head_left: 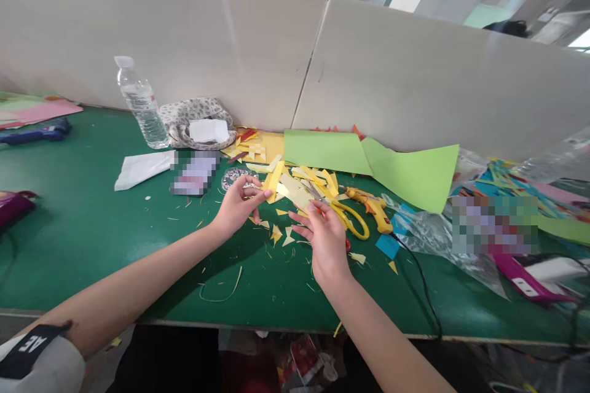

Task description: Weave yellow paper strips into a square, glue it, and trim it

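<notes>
Between the thumb and fingertips of my left hand (237, 206) is a yellow paper strip (275, 179), held nearly upright. My right hand (325, 236) pinches the lower end of a pale yellow paper piece (294, 190), its other fingers loosely spread. The two papers are close together over a heap of yellow paper scraps (329, 181). Just beyond my right hand lie scissors with yellow handles (357, 224), partly covered by scraps. A yellow glue gun (373, 209) rests to their right, its black cord running to the table edge. Behind my left fingers sits a round speckled disc (235, 178).
Light green paper sheets (322, 150) lean along the white partition (184, 31). A water bottle (142, 104), a patterned cloth pouch (196, 113) and white folded paper (142, 169) stand left. Clear plastic (442, 245) and a magenta tool (525, 279) lie right on the green table (152, 276).
</notes>
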Demonstrator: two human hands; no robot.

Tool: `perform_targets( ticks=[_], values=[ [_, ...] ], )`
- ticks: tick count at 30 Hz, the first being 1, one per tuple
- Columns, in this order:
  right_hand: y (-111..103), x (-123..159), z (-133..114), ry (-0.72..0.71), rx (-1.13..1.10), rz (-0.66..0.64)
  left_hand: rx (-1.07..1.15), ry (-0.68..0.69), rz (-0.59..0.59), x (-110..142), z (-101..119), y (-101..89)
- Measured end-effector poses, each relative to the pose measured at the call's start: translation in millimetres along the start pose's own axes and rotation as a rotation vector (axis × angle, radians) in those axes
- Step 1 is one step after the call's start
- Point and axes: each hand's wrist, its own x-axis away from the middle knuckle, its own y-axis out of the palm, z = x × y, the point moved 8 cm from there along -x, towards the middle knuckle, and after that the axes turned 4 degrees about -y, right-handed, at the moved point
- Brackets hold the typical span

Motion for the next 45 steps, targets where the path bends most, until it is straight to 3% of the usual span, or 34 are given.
perform_targets(
  ticks=[13,20,26,34,39,45],
  values=[
    [6,2,1,-0.048,0.034,-0.1,-0.017,0.006,-0.098,-2,-7,6.9],
    [3,-2,1,-0.031,0.071,-0.097,-0.149,0.036,-0.168,4,-8,14.1],
    [-6,-8,4,-0.026,0.069,-0.049,-0.137,0.027,-0.172,4,-10,14.9],
    [4,-3,3,0.067,0.086,-0.153,-0.04,-0.039,-0.236,6,-10,21.9],
    [2,-4,0,0.132,0.062,-0.167,-0.101,-0.016,-0.212,4,-11,18.3],
    [4,-2,2,0.192,0.071,-0.207,-0.162,-0.045,-0.28,8,-18,24.5]
  ],
)
